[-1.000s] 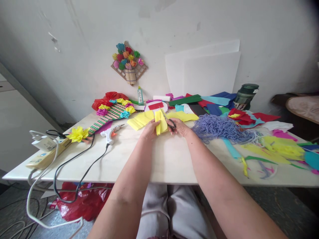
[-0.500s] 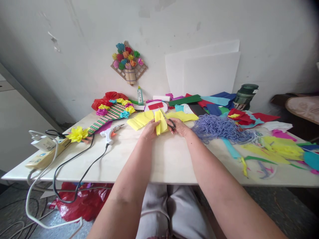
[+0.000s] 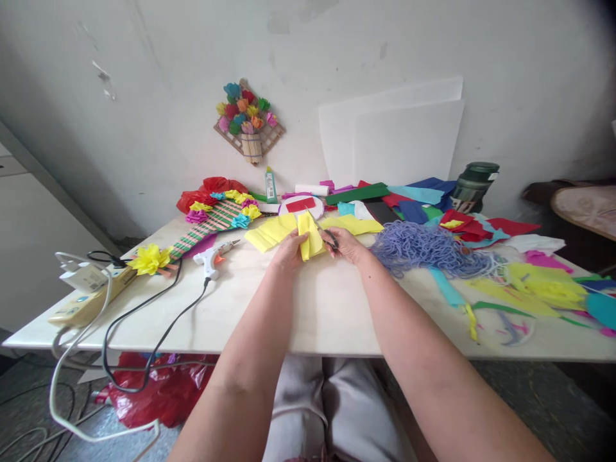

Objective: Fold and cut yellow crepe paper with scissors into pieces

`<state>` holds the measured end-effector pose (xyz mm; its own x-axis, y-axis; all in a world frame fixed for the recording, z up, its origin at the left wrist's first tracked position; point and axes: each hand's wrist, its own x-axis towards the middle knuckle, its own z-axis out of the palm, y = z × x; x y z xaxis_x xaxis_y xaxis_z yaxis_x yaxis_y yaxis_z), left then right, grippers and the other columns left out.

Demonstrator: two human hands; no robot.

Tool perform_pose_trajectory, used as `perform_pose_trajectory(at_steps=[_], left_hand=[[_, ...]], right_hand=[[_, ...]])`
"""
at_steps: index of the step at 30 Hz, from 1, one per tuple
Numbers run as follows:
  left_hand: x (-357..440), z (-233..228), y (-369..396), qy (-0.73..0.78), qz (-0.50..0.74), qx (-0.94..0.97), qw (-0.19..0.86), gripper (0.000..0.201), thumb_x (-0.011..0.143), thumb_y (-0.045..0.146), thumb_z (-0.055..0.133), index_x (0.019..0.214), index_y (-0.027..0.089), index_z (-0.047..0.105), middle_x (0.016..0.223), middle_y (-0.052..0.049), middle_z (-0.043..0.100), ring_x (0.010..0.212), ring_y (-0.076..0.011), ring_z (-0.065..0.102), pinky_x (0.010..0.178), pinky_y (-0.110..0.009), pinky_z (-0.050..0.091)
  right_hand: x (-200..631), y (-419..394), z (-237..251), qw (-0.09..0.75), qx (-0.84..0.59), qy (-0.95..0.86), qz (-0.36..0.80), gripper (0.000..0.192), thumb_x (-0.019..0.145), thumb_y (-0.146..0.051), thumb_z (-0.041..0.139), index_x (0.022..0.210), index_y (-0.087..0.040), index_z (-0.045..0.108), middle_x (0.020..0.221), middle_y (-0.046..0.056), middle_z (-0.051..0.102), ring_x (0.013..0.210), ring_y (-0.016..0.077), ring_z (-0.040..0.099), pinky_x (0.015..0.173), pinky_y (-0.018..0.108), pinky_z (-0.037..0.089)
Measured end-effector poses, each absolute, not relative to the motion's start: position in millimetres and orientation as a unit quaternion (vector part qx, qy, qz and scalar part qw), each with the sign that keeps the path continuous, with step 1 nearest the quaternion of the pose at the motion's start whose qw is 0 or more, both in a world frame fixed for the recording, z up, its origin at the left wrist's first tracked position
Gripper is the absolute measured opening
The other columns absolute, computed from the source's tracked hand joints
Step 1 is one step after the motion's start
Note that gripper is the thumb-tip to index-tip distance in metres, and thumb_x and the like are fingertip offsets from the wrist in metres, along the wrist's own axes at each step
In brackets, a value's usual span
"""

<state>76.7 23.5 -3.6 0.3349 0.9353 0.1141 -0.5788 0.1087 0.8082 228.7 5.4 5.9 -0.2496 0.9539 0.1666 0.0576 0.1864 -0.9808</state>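
My left hand pinches a folded piece of yellow crepe paper above the middle of the table. In my right hand is a pair of scissors with dark handles, its blades pointing up and left at the paper's right edge. Whether the blades are parted is too small to tell. Behind the left hand lies a yellow paper sheet, and another yellow strip lies behind the right hand.
Left on the table are a glue gun, a power strip with cords, and a flower-trimmed woven fan shape. To the right lie tangled purple yarn, paper scraps and a dark green jar.
The folded yellow paper has shifted very slightly between my hands. Both hands and the scissors stay in almost the same place.
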Motion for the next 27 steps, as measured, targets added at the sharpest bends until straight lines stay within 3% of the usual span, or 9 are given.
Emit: perform_pose_trajectory(at_steps=[12, 27], left_hand=[[73.2, -4.1, 25.3, 0.218, 0.526, 0.409, 0.714, 0.026, 0.07, 0.008, 0.055, 0.096, 0.012, 0.057, 0.083, -0.009, 0.066, 0.086, -0.021, 0.062, 0.087, -0.037, 0.045], [72.2, -5.6, 24.6, 0.217, 0.491, 0.453, 0.712, 0.021, 0.07, 0.009, 0.057, 0.091, 0.011, 0.057, 0.081, -0.009, 0.067, 0.077, -0.0202, 0.064, 0.081, -0.034, 0.048]], right_hand=[[233.5, -0.7, 11.1, 0.443, -0.39, -0.626, 0.509, 0.033, 0.073, -0.05, 0.051, 0.078, -0.018, 0.046, 0.046, -0.005, 0.052, 0.032, 0.0067, 0.045, 0.027, 0.017, 0.019], [236.2, -1.9, 13.3, 0.449, -0.405, -0.621, 0.499, 0.033, 0.074, -0.048, 0.051, 0.078, -0.015, 0.05, 0.049, -0.002, 0.057, 0.031, 0.0086, 0.048, 0.027, 0.017, 0.026]])
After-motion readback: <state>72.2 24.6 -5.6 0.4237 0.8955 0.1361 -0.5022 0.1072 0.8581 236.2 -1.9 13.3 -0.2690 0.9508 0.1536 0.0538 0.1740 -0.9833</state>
